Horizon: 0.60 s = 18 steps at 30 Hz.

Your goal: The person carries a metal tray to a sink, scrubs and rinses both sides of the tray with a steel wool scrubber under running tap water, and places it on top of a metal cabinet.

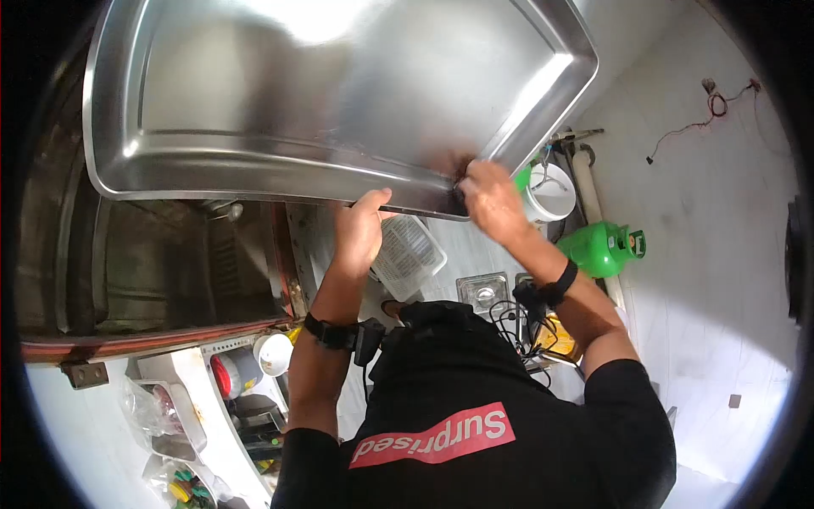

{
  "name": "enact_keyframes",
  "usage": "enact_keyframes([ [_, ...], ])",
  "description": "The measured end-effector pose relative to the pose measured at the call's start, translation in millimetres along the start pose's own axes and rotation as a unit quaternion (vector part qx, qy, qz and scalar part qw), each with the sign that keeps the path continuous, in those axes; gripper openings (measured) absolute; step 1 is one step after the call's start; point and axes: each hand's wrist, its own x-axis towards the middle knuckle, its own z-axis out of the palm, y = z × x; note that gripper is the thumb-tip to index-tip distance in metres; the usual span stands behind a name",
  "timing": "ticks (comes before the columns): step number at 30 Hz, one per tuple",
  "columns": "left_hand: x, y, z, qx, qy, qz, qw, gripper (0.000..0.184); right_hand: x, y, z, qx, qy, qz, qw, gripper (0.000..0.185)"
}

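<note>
A large shiny metal tray (339,161) fills the upper part of the view, its inside facing me. My left hand (359,229) grips the tray's near rim, the thumb over the edge. At the tray's near right corner, my right hand (492,197) is closed on a dark scrubber (461,188) pressed against the inner wall. The scrubber is partly hidden by the fingers. Dark straps with small devices sit on both forearms.
A dark metal basin (170,263) lies at left. A white bucket (551,193) and a green gas cylinder (604,248) stand at right. Below the tray are a plastic basket (409,256) and a small metal pan (483,293). Shelves (222,424) hold containers at lower left.
</note>
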Motion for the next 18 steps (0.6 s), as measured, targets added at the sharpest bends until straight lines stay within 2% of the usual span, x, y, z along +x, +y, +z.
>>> enact_keyframes([
  [1, -1.5, 1.5, -0.2, -0.012, -0.006, -0.019, 1.000, 0.025, 8.1, 5.8, -11.2, -0.051, -0.017, 0.047, 0.997, 0.009],
  [4, 1.0, -1.7, 4.4, -0.057, -0.014, -0.030, 0.998, 0.018, 29.3, 17.3, -38.1, -0.110, 0.090, 0.115, 0.983, 0.013],
  [6, -0.1, -5.6, 4.2, -0.083, -0.019, -0.026, 0.996, 0.012, 19.6, 3.0, -22.8, -0.080, 0.068, 0.140, 0.985, 0.011],
  [8, 1.6, -5.1, 6.8, -0.048, 0.039, -0.024, 0.998, 0.010, -5.3, -10.6, 15.2, -0.004, 0.045, 0.160, 0.986, 0.010],
  [9, 2.0, -5.1, 7.2, -0.031, 0.071, -0.022, 0.997, 0.009, -2.1, -16.5, 4.7, 0.052, 0.011, 0.180, 0.982, 0.010],
  [12, 0.9, -13.8, -1.5, -0.098, -0.009, -0.023, 0.995, 0.009, 7.6, -8.3, -3.8, -0.023, -0.052, 0.136, 0.989, 0.011],
  [13, 3.0, -17.6, 2.7, -0.114, -0.009, -0.021, 0.993, 0.008, 11.8, -7.5, -7.9, -0.020, -0.026, 0.160, 0.987, 0.009],
  [16, 1.1, -14.8, 7.4, -0.093, -0.013, -0.007, 0.996, 0.011, 13.6, -26.4, -0.3, 0.100, 0.030, 0.268, 0.958, 0.012],
  [18, -3.3, -11.5, 15.4, -0.081, -0.017, 0.020, 0.996, 0.014, 27.1, -48.7, 9.7, 0.187, 0.124, 0.235, 0.946, 0.014],
])
